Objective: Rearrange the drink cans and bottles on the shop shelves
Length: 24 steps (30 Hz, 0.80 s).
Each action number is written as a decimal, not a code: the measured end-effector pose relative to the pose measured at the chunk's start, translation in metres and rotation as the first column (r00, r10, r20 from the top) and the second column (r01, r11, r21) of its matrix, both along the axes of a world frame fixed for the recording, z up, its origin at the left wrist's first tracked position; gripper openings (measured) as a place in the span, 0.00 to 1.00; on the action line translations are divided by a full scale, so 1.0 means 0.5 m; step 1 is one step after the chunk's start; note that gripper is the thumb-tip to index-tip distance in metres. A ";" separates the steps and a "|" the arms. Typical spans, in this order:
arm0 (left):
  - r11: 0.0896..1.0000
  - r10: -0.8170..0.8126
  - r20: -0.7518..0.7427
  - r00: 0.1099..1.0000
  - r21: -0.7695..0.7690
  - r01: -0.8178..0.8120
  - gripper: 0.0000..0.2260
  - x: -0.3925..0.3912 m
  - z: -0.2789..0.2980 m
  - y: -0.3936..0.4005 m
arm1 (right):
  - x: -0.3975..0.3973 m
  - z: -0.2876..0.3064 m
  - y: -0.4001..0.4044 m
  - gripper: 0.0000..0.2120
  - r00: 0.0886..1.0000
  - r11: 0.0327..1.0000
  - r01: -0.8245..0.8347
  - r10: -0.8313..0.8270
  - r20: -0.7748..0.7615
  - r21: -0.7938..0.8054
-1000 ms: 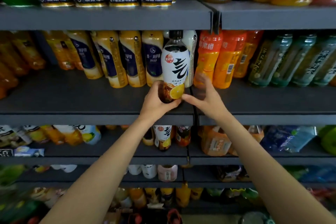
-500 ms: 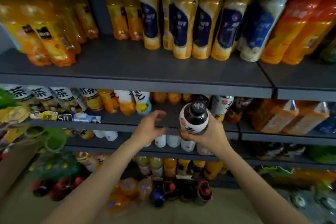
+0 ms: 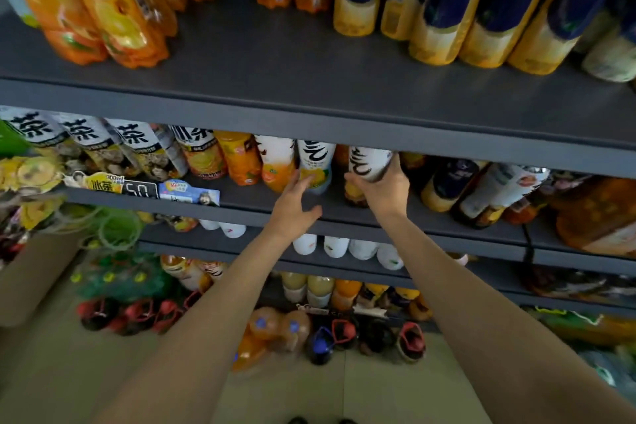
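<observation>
My right hand (image 3: 383,191) grips a white-labelled bottle (image 3: 366,163) with black script and an orange base, standing on the second shelf (image 3: 241,206) under the upper shelf's front edge. Its top is hidden by that edge. My left hand (image 3: 292,205) hovers open just left of it, fingers straight, near a similar white bottle with yellow fruit (image 3: 315,165). Another white and orange bottle (image 3: 277,162) stands further left.
The upper shelf (image 3: 309,107) carries orange juice bottles (image 3: 113,17) at left and yellow bottles with navy labels (image 3: 444,10) at right. Tea bottles (image 3: 137,148) and price tags (image 3: 137,188) line the second shelf's left. Dark bottles (image 3: 447,182) stand right of my hand. Lower shelves hold more drinks.
The bottle was taken off the upper shelf, carried down, and now stands in the second shelf's row. My left hand let go of it and followed alongside. The view tilted downward.
</observation>
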<state>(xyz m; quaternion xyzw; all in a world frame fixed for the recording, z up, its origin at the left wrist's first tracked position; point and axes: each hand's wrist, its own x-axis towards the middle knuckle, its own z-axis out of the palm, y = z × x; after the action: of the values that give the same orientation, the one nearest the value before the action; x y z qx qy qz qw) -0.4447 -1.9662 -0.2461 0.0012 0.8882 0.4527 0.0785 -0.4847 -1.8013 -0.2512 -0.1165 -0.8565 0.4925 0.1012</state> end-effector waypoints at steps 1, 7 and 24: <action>1.000 0.005 0.008 1.000 0.014 -0.005 0.28 -0.005 -0.003 -0.002 | -0.013 -0.001 -0.007 0.35 1.000 1.000 -0.004 0.004 0.003 -0.002; 0.999 0.021 0.032 0.999 0.033 -0.022 0.28 -0.011 -0.009 0.005 | 0.001 -0.038 0.001 0.22 0.992 0.998 -0.065 0.066 0.111 -0.018; 0.990 0.119 0.049 0.992 0.068 -0.122 0.25 0.047 -0.043 0.096 | -0.006 0.021 0.112 0.32 0.816 0.824 0.562 -0.540 0.207 -0.067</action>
<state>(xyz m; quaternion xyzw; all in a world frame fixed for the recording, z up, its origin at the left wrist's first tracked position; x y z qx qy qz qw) -0.4210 -1.9184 -0.2678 -0.0600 0.8682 0.4875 0.0707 -0.4877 -1.7453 -0.2407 -0.4095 -0.7589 0.4821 0.1549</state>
